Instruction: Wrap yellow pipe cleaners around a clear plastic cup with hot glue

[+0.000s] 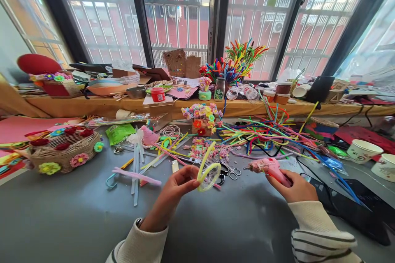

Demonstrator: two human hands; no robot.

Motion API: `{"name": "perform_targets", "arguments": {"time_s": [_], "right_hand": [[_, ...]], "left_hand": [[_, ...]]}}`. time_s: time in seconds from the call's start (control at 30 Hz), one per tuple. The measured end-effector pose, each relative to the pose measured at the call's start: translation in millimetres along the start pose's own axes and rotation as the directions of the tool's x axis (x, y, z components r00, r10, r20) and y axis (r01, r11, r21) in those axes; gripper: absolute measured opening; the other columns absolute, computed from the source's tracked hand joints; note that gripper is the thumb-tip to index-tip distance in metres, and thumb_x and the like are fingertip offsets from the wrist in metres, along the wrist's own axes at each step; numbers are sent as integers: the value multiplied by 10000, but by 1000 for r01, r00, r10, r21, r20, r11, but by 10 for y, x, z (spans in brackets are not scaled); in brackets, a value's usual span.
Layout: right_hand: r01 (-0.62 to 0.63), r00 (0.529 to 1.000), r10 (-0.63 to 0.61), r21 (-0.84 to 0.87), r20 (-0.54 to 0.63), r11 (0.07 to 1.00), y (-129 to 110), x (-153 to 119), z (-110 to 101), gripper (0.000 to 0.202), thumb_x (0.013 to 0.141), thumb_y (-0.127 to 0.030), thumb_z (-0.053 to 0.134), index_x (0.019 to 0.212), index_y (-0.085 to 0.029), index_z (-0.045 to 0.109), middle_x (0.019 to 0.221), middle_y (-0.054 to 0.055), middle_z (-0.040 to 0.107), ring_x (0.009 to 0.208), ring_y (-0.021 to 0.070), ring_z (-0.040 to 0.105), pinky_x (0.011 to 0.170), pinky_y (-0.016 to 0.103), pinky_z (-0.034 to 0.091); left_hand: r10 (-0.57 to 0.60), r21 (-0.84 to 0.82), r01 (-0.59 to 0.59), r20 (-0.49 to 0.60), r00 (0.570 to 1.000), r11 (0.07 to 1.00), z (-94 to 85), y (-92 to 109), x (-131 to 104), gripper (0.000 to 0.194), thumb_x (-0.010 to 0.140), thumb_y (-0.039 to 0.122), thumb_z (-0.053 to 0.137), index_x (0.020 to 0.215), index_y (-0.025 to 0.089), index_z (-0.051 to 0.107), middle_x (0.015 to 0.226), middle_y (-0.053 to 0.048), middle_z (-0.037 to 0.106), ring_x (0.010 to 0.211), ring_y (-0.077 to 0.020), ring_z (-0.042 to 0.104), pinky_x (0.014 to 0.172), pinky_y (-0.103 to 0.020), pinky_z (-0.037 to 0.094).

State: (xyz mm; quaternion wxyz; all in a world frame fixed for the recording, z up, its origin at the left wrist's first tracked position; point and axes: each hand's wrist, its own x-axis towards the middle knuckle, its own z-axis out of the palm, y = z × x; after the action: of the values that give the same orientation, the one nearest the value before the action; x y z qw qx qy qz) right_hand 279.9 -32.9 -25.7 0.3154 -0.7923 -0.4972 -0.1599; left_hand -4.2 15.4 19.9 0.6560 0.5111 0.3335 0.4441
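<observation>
My left hand (pixel 185 181) is closed, pinching a pale yellow pipe cleaner (pixel 204 160) that loops around a clear round plastic piece (pixel 212 176); one end of it sticks up. Whether the plastic is a cup or a lid I cannot tell. In my right hand (pixel 298 189) is a pink hot glue gun (pixel 271 168), its nozzle pointing left toward the loop, a short gap apart. Just behind the loop lie scissors (pixel 234 172) on the grey table. Clear glue sticks (pixel 135 181) and a lilac pipe cleaner (pixel 137 176) rest to the left of my left hand.
A woven basket with flowers (pixel 68 152) stands at left. Heaped pipe cleaners (pixel 262 133) lie at the back right, near a small flower pot (pixel 200 125). Paper cups (pixel 364 151) and a dark phone-like slab (pixel 367 197) are at right. A cluttered ledge (pixel 173 109) runs below the windows.
</observation>
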Motion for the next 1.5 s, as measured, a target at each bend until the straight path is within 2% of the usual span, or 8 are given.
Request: {"name": "perform_targets", "arguments": {"time_s": [0.33,0.43,0.57,0.77,0.97,1.1,1.3,1.5], "right_hand": [[40,999,-43,-122,-14,992,396,4,127,474,648,-629,423,687,-177,557,577,104,601,538,307,577,521,436,446],[126,992,-126,76,-7,989,192,82,-27,519,659,-632,410,773,-154,576,769,164,620,735,356,573,699,529,421],[208,964,-253,356,85,911,-345,164,-257,368,761,-520,394,873,-215,568,856,57,632,754,201,602,688,347,489],[10,645,-691,900,327,435,-906,90,-211,735,519,-469,700,1159,-225,431,1195,89,483,1117,233,436,901,368,399],[-246,578,-720,923,385,296,-1000,-41,-103,571,560,-318,712,1068,-191,485,1018,84,552,978,214,519,868,394,411],[-291,621,-671,914,405,283,-1007,-51,-107,529,539,-256,728,1017,-189,512,943,68,567,917,202,547,800,360,470],[-285,878,-346,942,331,179,-1168,-203,-111,454,535,-273,730,947,-221,546,903,34,584,876,181,562,758,323,501],[-250,920,-245,939,306,236,-1283,-332,-105,521,531,-306,726,994,-215,504,1010,59,561,909,194,566,778,326,505]], "left_hand": [[19,-67,-20,-19,1000,998,-53,-13,11,293,519,351,717,715,168,600,661,17,544,650,-107,454,634,-222,341],[2,-30,-2,-1,1000,1000,-28,16,12,279,505,299,733,713,156,614,612,28,527,601,-93,435,582,-212,319],[-31,16,29,90,995,999,-17,37,-5,292,505,297,732,746,160,641,579,35,522,554,-83,412,538,-207,293],[-70,-65,84,200,977,994,-92,-46,-16,386,467,324,751,802,168,638,624,16,555,579,-92,438,536,-203,292],[-78,-114,112,268,960,987,-109,-68,-19,391,462,286,759,813,178,628,616,26,544,567,-88,447,538,-208,308],[-26,-123,57,241,970,991,-88,-57,-23,415,501,339,737,869,179,632,744,-7,588,681,-124,491,602,-224,342],[79,-230,-44,143,987,972,59,-74,-15,570,515,292,736,1053,233,557,1105,-53,549,1067,-247,433,875,-326,322],[56,-380,-5,124,991,925,195,-97,-32,675,578,260,711,1191,256,429,1195,-66,513,1105,-251,448,935,-359,308]]}}
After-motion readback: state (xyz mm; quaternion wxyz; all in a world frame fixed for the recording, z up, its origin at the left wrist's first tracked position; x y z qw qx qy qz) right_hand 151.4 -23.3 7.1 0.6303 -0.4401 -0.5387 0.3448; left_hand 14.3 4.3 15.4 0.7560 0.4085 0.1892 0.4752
